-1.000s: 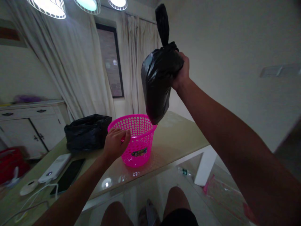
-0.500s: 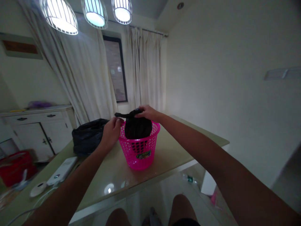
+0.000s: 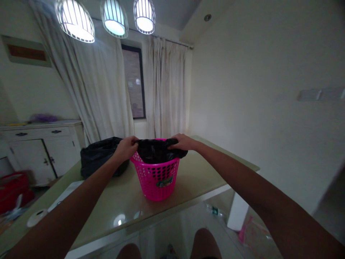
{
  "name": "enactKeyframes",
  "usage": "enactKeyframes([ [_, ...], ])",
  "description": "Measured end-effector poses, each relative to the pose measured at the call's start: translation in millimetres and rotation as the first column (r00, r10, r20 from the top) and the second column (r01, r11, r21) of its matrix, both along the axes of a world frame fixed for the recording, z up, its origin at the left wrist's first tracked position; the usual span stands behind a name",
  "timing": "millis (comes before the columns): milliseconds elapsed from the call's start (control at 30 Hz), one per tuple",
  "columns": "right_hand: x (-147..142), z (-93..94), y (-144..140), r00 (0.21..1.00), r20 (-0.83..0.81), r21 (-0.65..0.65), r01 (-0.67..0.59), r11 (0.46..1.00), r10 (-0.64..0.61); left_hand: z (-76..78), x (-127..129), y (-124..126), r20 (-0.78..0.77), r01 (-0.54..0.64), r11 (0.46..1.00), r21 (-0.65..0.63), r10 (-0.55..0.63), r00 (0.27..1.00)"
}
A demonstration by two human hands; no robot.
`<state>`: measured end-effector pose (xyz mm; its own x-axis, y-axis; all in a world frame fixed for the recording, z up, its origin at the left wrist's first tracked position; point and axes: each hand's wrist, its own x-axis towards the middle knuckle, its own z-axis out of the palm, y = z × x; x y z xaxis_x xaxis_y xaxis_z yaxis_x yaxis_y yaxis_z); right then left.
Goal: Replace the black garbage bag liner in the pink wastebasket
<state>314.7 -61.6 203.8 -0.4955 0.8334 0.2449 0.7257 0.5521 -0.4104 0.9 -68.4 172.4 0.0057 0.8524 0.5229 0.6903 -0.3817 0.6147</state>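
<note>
A pink perforated plastic basket (image 3: 157,181) stands upright on the table, a label on its front. Inside its mouth sits a black plastic bag (image 3: 155,151), whose top edge is stretched across the opening and hangs over the right rim. My left hand (image 3: 126,148) pinches the bag's edge at the basket's left rim. On the right side, my right hand (image 3: 183,141) grips the bag's edge, its fingers over the plastic. Dark plastic shows through the upper holes of the basket.
Another black plastic bag (image 3: 98,156), bulky, lies left of the basket on the greenish table (image 3: 205,169). A white roll-like object (image 3: 37,217) is near the table's left edge. On the floor at right lies a plastic bottle (image 3: 215,210). A white cabinet (image 3: 35,151) stands behind.
Both hands have moved apart, my right one to the right and lower. The bag's edge has spread wide across the basket's mouth and now drapes over the right rim.
</note>
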Motion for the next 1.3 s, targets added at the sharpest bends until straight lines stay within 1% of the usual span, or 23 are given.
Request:
enactKeyframes([
  [33,-2,-0.3,-1,1.0,0.015,0.021,0.016,1.0,-0.016,0.0,3,-2,0.067,0.034,0.999,-0.03,-0.032,0.997],
  [100,-12,0.1,-4,1.0,-0.004,0.057,-0.01,0.998,0.01,1.1,14,-9,0.182,0.177,0.979,-0.097,-0.157,0.971],
  [167,-22,1.1,-7,0.996,-0.009,0.116,-0.092,0.989,0.094,3.1,23,-15,0.128,0.288,0.945,-0.151,-0.271,0.954],
  [233,-25,1.6,-6,0.988,0.021,0.174,-0.154,0.973,0.153,4.2,24,-18,-0.067,0.267,0.948,-0.171,-0.282,0.957],
  [267,-22,1.5,-4,0.988,0.036,0.191,-0.152,0.97,0.148,4.0,20,-18,-0.153,0.208,0.967,-0.148,-0.23,0.961],
  [300,-17,1.0,-1,0.993,0.05,0.201,-0.117,0.973,0.109,3.1,14,-17,-0.203,0.133,0.985,-0.107,-0.153,0.967],
  [367,-3,-1.3,4,0.997,0.07,0.213,0.017,0.977,-0.033,0.0,-1,-16,-0.206,0.004,0.999,-0.036,-0.011,0.978],
  [400,3,-3.1,7,0.992,0.078,0.214,0.077,0.974,-0.096,-1.8,-7,-16,-0.192,-0.022,0.999,-0.025,0.017,0.981],
  [467,8,-7.5,8,0.988,0.07,0.226,0.117,0.967,-0.136,-4.3,-12,-18,-0.17,0.027,0.999,-0.038,-0.033,0.985],
  [500,6,-9.8,8,0.993,0.052,0.244,0.093,0.965,-0.108,-4.5,-11,-20,-0.166,0.078,0.995,-0.055,-0.087,0.982],
  [567,-5,-13.6,3,0.999,0.029,0.302,-0.024,0.953,0.016,-2.7,-3,-26,-0.175,0.163,0.985,-0.065,-0.172,0.969],
  [633,-19,-15.2,-4,0.99,0.056,0.354,-0.143,0.924,0.132,1.0,8,-32,-0.192,0.208,0.977,-0.048,-0.213,0.958],
  [700,-29,-14.4,-9,0.983,0.094,0.375,-0.18,0.91,0.156,4.2,16,-38,-0.152,0.253,0.965,-0.067,-0.261,0.953],
  [733,-31,-13.3,-10,0.987,0.095,0.378,-0.156,0.913,0.129,5.3,19,-42,-0.099,0.287,0.953,-0.101,-0.297,0.95],
  [833,-22,-9.8,-8,0.999,0.028,0.37,0.008,0.929,-0.019,6.0,21,-52,0.027,0.365,0.913,-0.182,-0.366,0.93],
  [900,-9,-9.3,-3,0.989,-0.01,0.364,0.142,0.921,-0.149,5.5,16,-55,-0.029,0.315,0.94,-0.133,-0.321,0.947],
  [967,7,-10.8,0,0.951,-0.014,0.347,0.295,0.89,-0.31,4.0,7,-54,-0.084,0.177,0.984,-0.005,-0.177,0.981],
  [1000,13,-12.0,0,0.924,-0.009,0.332,0.364,0.87,-0.383,2.8,2,-52,-0.052,0.105,0.993,0.058,-0.102,0.993],
  [1067,22,-14.0,-3,0.882,-0.025,0.314,0.453,0.834,-0.47,-0.2,-8,-48,0.151,-0.003,0.991,0.132,-0.017,0.988],
  [1133,22,-14.5,-12,0.884,-0.086,0.349,0.459,0.817,-0.46,-2.1,-10,-47,0.399,-0.067,0.99,0.12,0.014,0.917],
  [1200,11,-12.9,-25,0.929,-0.111,0.434,0.364,0.824,-0.352,-0.9,-4,-51,0.55,-0.074,0.994,0.08,0.019,0.835],
  [1233,3,-11.5,-32,0.958,-0.084,0.474,0.28,0.835,-0.274,1.1,2,-56,0.588,-0.036,0.997,0.069,-0.011,0.809],
  [1300,-15,-7.4,-45,0.992,0.026,0.495,0.097,0.863,-0.126,7.3,16,-69,0.647,0.13,0.988,0.078,-0.149,0.748],
])
